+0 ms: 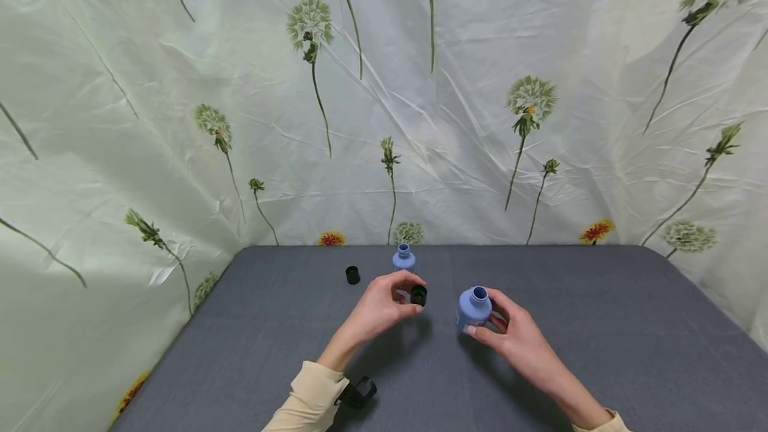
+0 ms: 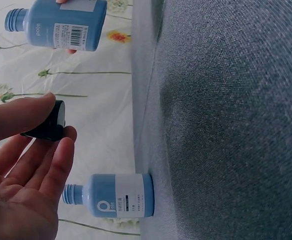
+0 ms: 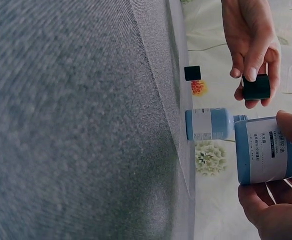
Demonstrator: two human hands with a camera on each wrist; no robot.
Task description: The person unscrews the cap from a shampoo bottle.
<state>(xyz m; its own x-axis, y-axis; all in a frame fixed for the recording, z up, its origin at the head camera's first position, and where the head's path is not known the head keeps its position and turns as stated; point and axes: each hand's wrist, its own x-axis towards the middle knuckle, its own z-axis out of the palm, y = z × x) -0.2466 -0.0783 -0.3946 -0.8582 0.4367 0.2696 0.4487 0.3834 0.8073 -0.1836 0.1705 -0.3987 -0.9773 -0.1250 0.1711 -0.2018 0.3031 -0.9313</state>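
Note:
My left hand (image 1: 386, 304) pinches a black bottle cap (image 1: 419, 295) between thumb and fingers, its hollow side toward the head camera. To the right, my right hand (image 1: 515, 333) grips a blue bottle (image 1: 474, 307) around its body, raised over the table with its uncapped neck upward. Its white label (image 3: 268, 150) faces the right wrist view. Behind the left hand a second blue bottle (image 2: 121, 195), also uncapped, stands upright on the table; the hand partly hides it in the head view. The held cap and held bottle are apart.
Another black cap (image 1: 353, 275) rests on the grey cloth-covered table (image 1: 288, 325), left of the standing bottle. A pale curtain with dandelion prints (image 1: 456, 152) hangs behind the table's far edge. A black strap device (image 1: 358, 393) sits at the left wrist.

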